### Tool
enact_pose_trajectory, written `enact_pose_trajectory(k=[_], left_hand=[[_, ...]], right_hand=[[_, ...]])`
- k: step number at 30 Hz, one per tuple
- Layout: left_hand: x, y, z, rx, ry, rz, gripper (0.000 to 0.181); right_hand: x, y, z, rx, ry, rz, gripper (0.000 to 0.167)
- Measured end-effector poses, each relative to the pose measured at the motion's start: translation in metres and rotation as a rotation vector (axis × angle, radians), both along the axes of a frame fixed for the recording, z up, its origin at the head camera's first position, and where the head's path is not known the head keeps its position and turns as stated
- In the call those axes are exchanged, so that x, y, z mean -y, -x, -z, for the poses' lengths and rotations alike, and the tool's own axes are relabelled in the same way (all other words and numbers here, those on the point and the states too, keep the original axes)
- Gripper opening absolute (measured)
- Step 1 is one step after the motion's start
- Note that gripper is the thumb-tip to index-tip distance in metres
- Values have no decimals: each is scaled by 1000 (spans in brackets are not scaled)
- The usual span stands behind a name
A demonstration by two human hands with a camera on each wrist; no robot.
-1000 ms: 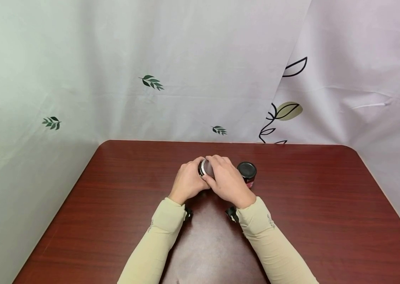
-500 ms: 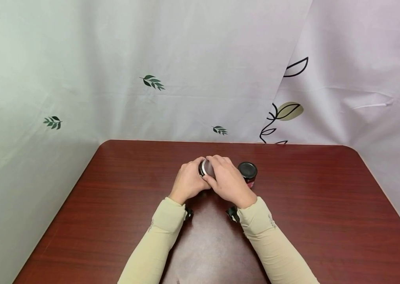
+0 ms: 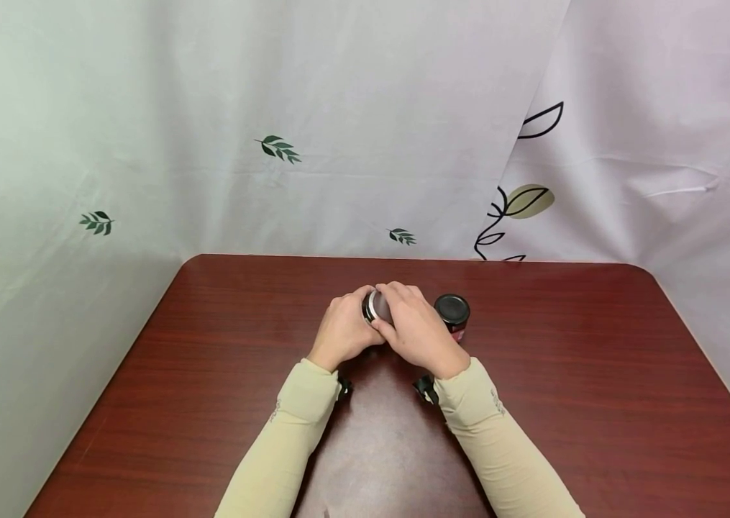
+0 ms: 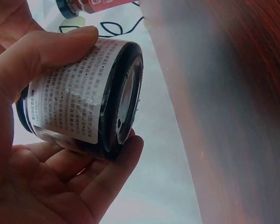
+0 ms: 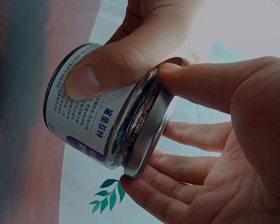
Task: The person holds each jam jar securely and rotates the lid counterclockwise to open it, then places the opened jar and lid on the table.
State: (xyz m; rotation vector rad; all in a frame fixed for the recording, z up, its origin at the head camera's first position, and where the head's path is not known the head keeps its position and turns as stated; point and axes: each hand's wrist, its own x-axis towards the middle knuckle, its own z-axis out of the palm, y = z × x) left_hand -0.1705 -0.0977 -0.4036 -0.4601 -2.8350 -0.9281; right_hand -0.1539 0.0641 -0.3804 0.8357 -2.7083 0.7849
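A round jar (image 4: 74,95) is held on its side over the brown table (image 3: 572,374), its body gripped by the left hand (image 3: 344,327) and the edge of its silver lid (image 5: 147,137) pinched by the right hand (image 3: 418,327), while another jar (image 3: 452,311) is partly hidden behind the right hand. The held jar seems hard, smooth and not too heavy, and it might be slippery and be cracked if dropped. It is best held firmly around the paper label, with the lid held by its rim.
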Motion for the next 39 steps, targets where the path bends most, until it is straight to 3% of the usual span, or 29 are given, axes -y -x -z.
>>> enact_pose_trajectory(k=[39], left_hand=[[0, 1, 2, 28, -12, 6, 71]], right_hand=[[-1, -1, -3, 11, -14, -25, 50]])
